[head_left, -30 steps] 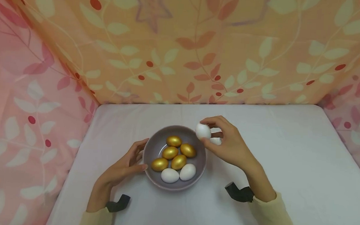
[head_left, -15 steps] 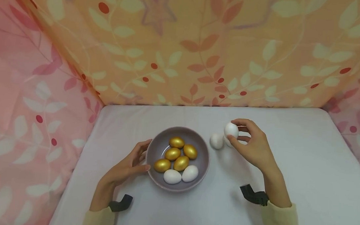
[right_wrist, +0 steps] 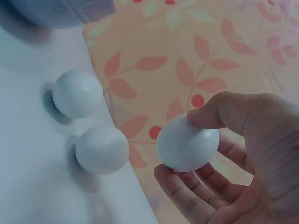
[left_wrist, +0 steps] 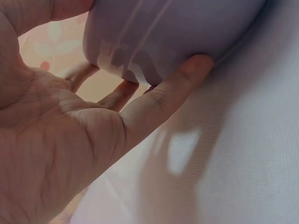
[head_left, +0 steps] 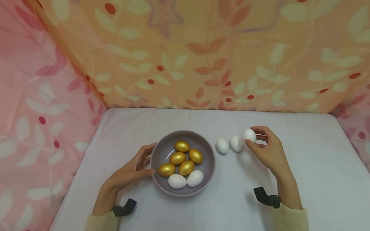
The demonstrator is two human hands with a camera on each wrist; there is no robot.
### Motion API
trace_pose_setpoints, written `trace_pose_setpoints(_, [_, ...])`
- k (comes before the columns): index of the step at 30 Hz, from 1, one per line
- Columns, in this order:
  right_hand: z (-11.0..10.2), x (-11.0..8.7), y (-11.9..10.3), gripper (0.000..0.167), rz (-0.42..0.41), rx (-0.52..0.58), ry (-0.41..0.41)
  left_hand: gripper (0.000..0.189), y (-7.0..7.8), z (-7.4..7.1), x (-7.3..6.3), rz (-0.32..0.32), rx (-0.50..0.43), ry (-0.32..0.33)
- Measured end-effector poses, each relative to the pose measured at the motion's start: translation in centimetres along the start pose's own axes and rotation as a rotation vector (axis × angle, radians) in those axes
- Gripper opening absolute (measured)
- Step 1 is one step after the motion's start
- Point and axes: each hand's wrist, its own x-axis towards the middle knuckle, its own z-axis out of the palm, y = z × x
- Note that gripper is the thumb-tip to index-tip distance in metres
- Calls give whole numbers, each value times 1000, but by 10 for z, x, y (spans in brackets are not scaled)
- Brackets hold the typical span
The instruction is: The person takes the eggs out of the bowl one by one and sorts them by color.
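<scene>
In the head view, my left hand (head_left: pixel 134 171) rests at the left side of a greyish-purple bowl (head_left: pixel 208 180). The thumb lies at its rim. From the left wrist view, the fingers (left_wrist: pixel 159 100) reach fairly straight along the bowl's outer wall (left_wrist: pixel 177 32), one tip low near the tabletop. Several gold eggs (head_left: pixel 186 168) lie inside, along with two white eggs (head_left: pixel 177 181) on the near side. Over to the right, my right hand (head_left: pixel 270 150) pinches a white egg (right_wrist: pixel 187 142) between thumb and fingertips. Two further white eggs (head_left: pixel 222 146) sit between that hand and the bowl.
A white cloth (head_left: pixel 224 212) covers the table. Patterned fabric walls stand around it: an orange one (head_left: pixel 180 88) along the back edge, pink ones (head_left: pixel 13 123) at the sides. Each wrist carries a black camera mount (head_left: pixel 125 207).
My right hand has carried the white egg rightward, away from the bowl's rim. Two white eggs on the table, earlier partly or fully hidden by that hand, now show. The left hand stays at the bowl.
</scene>
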Motion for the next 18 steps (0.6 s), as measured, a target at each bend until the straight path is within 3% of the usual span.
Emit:
trace_pose_setpoints(9, [-11,-5,16,54,129,-89,-47,83,-2,1,0,-23,16,3])
trace_pose_setpoints(18, [2,5,27,48,60,-172,-52,81,-1,0,-2,-14,36,20])
